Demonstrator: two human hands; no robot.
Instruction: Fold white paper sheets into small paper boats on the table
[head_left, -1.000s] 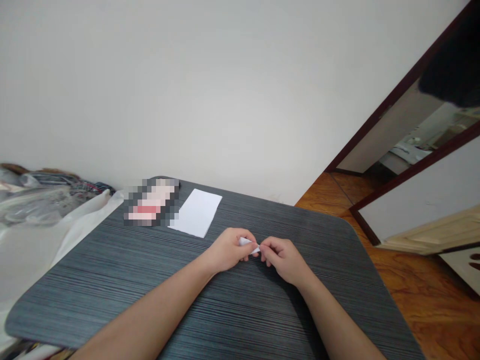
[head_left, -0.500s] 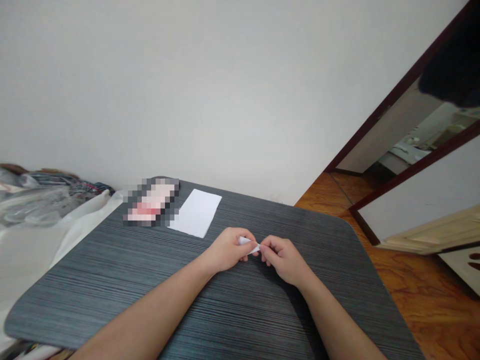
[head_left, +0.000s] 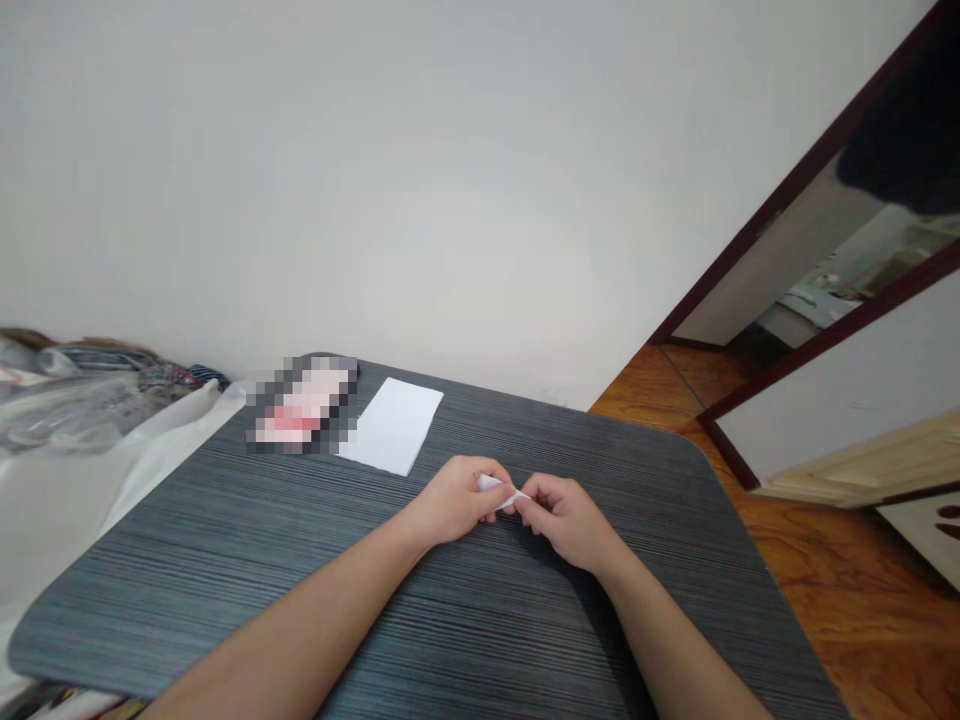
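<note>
Small white paper piece (head_left: 487, 482) held right of white sheet (head_left: 396, 424), nearer wearer. Left hand (head_left: 456, 500) fingers closed around it, likely for steadiness; right hand (head_left: 568, 520) fingers pinching narrow end, probably for finer control.

A plain pale-grey wall (head_left: 450, 180) fills the upper centre of the frame, above a dark grey, streaky wood-grain table with rounded corners (head_left: 247, 570). On the table, left of centre, lies a pixelated pink-and-black oblong item (head_left: 304, 400). A heap of crumpled clear plastic (head_left: 82, 410) sits at the left edge. At right, a dark red-brown door frame (head_left: 795, 195) slants above a glossy orange-brown wooden floor (head_left: 817, 560)
</note>
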